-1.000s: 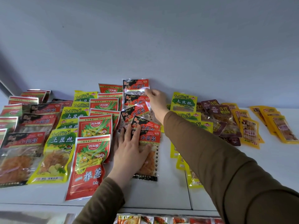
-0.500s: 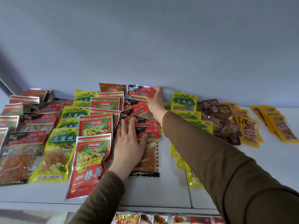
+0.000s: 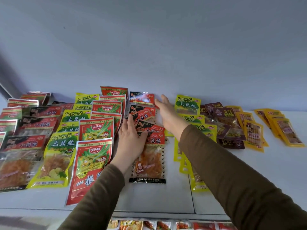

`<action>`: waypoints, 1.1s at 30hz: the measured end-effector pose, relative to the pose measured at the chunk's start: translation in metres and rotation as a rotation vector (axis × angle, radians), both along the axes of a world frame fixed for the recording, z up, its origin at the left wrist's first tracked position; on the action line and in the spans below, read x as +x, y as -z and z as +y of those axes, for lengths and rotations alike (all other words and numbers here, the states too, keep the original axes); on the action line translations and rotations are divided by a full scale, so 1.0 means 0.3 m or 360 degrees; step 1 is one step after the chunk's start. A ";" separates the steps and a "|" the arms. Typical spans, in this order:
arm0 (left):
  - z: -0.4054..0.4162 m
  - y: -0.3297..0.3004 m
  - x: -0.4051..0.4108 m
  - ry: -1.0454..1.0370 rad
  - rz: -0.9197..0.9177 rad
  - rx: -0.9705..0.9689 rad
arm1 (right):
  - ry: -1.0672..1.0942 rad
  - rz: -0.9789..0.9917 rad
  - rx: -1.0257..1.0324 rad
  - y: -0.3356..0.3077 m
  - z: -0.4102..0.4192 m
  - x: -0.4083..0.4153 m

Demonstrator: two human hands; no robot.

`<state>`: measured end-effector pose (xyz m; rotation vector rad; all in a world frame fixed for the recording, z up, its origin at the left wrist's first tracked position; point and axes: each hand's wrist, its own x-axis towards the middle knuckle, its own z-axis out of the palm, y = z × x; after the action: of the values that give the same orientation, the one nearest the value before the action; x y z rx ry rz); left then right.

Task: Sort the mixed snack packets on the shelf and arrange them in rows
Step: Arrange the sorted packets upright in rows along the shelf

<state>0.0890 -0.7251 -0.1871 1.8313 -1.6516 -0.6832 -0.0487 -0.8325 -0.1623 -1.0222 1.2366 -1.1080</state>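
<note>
While I scan from the left edge of the white shelf (image 3: 166, 200), I see a column of black-and-red gluten packets (image 3: 25, 143) overlapping one another toward the wall, with more red-topped packets (image 3: 15, 112) behind them at the far left. Next to these runs a row of yellow potato-shred packets (image 3: 61, 146), and just beside that a row of red green-onion packets (image 3: 94, 156), each packet lapped over the one behind. My left hand (image 3: 131, 140) lies flat with its fingers (image 3: 131, 122) straight and spread, pressing on the middle column of black-and-red packets (image 3: 149, 146); it pinches nothing. The nearest packet of that column reaches toward the shelf's front edge, and the farthest one (image 3: 142, 97) leans near the wall. My right hand (image 3: 167, 112) is stretched out just right of that farthest packet, palm turned leftward, fingers straight and relaxed; whether it touches the packet's edge I cannot tell, and it holds nothing. Under and beyond my right sleeve (image 3: 232, 163) sits a second row of yellow potato-shred packets (image 3: 188, 105). Further right lie dark maroon packets (image 3: 227, 123) in a loose cluster, then slim orange-yellow packets (image 3: 254, 133), and a separate small group of the same kind (image 3: 285, 130) at the far right. Below the shelf's front edge, tops of other packets (image 3: 166, 225) show.
</note>
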 end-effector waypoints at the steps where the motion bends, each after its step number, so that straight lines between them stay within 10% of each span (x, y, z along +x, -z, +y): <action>1: -0.019 -0.006 0.003 -0.0004 0.0040 0.0043 | -0.0010 0.0012 0.0007 0.000 0.021 -0.004; 8: -0.106 -0.020 -0.018 0.0028 0.0198 0.0005 | -0.0155 0.0450 0.0047 0.025 0.126 0.033; 28: -0.186 -0.063 0.032 -0.0057 0.0637 0.0072 | -0.0130 0.0036 0.0249 -0.013 0.089 0.013; 33: -0.105 -0.061 0.044 0.0043 0.0200 -0.0040 | -0.0139 0.0144 -0.0017 -0.063 0.147 -0.069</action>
<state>0.1022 -0.7567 -0.1687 1.7155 -1.5982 -0.7699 -0.0695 -0.7883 -0.1434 -1.1345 1.2473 -1.0113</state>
